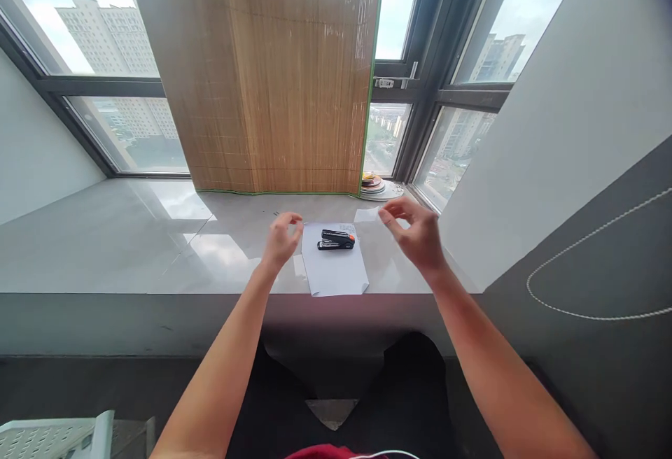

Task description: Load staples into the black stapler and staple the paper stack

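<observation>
A black stapler (336, 240) with a small orange-red part at its right end lies across the upper part of a white sheet of paper (339, 273). Left of the sheet is my left hand (282, 238), raised with loosely curled fingers and a gap between thumb and forefinger; nothing shows in it. My right hand (416, 231) is to the right of the stapler, thumb and forefinger brought together. Its fingertips meet the edge of a small white paper slip (366, 215); whether they grip it, I cannot tell. Neither hand touches the stapler.
The pale glossy windowsill (126, 249) ends in a front edge above my knees. A bamboo mat (299, 88) stands against the window, beside stacked plates (381, 189). A beaded cord (577, 242) hangs at right. A white plastic basket (52, 438) sits low at left.
</observation>
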A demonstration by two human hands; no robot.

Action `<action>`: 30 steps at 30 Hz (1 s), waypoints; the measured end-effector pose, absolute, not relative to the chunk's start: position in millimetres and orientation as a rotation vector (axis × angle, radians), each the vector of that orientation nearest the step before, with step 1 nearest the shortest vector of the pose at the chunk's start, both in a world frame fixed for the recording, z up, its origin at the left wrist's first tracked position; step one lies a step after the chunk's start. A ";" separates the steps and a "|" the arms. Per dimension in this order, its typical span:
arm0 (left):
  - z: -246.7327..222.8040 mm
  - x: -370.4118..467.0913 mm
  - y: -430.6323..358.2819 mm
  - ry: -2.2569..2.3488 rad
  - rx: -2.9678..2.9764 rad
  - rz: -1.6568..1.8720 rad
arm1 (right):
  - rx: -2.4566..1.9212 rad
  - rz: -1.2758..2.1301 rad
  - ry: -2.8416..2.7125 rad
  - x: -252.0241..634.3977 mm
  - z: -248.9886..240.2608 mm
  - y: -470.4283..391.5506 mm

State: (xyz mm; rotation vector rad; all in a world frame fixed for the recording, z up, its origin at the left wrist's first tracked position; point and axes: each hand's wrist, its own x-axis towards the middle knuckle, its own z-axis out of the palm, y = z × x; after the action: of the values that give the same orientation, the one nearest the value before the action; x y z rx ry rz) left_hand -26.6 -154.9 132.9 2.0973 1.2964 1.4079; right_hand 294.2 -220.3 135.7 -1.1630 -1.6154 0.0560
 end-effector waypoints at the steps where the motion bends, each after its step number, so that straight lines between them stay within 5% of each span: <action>1: 106.5 -23.8 -138.6 1.336 2.139 1.258 | -1.207 0.098 -1.619 289.6 119.1 -208.1; 5: 36.7 -11.3 -101.2 1.434 2.194 0.920 | -1.389 0.272 -1.706 278.1 44.4 -161.6; 9: 15.8 -4.2 -86.0 1.372 2.282 0.805 | -1.383 0.272 -1.688 278.0 1.9 -142.0; 20: -3.2 -11.8 -77.5 1.237 2.304 0.733 | -1.338 -0.020 -1.798 275.3 -13.1 -141.7; 30: 10.6 -13.5 -86.3 1.311 2.136 0.820 | -1.340 0.087 -1.874 274.5 -9.0 -142.7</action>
State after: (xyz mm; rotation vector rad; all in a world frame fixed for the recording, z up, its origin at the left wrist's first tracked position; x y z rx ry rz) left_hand -13.5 -86.3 10.6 2.1356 1.3108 0.8203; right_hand 274.5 -142.7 -9.0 -1.3404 -1.8741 0.0869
